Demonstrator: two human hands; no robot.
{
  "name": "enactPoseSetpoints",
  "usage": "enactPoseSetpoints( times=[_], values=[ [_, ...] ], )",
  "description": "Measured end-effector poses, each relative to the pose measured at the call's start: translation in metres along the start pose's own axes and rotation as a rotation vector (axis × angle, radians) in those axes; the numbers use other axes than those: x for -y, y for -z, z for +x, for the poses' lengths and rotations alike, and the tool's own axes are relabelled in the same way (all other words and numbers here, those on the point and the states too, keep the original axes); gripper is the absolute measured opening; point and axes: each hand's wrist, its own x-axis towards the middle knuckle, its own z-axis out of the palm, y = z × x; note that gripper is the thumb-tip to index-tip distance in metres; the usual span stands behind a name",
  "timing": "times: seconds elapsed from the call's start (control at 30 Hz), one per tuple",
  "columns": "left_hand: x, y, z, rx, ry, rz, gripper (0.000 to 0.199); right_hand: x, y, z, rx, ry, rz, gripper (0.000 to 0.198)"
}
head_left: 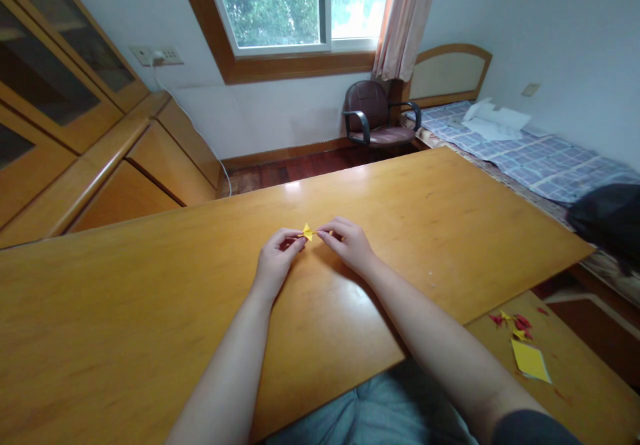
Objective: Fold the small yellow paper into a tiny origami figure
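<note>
A small yellow folded-paper crane (pixel 308 232) is held just above the wooden table (pixel 165 298), between my two hands. My left hand (pixel 278 256) pinches its left side between thumb and fingertips. On the other side, my right hand (pixel 347 241) pinches a thin yellow point of the same paper. Both hands are closed, and the fingertips cover the ends of the folded piece. Its middle shows, with pointed flaps sticking up and down.
On a lower surface at the right lie several red and yellow folded-paper pieces (pixel 520 325) and a stack of yellow paper squares (pixel 531 361). Beyond the table stand an armchair (pixel 371 115) and a bed (pixel 530 158) with a black bag (pixel 607 222). Wooden cabinets (pixel 135 185) line the left.
</note>
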Motion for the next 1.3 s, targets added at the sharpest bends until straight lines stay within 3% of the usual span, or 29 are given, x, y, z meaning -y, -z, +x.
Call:
enactPoseSetpoints(
  times=[0.37, 0.6, 1.3],
  values=[
    [0.005, 0.004, 0.003, -0.08, 0.059, 0.072, 0.03, -0.011, 0.001, -0.002, -0.025, -0.092, -0.249, 0.017],
    [0.005, 0.003, 0.002, -0.032, -0.012, 0.147, 0.029, -0.009, 0.001, -0.001, -0.012, -0.113, -0.225, 0.015],
    [-0.001, 0.004, 0.001, 0.008, -0.066, 0.104, 0.024, -0.013, 0.0, -0.004, 0.014, 0.065, -0.178, 0.02]
  ],
)
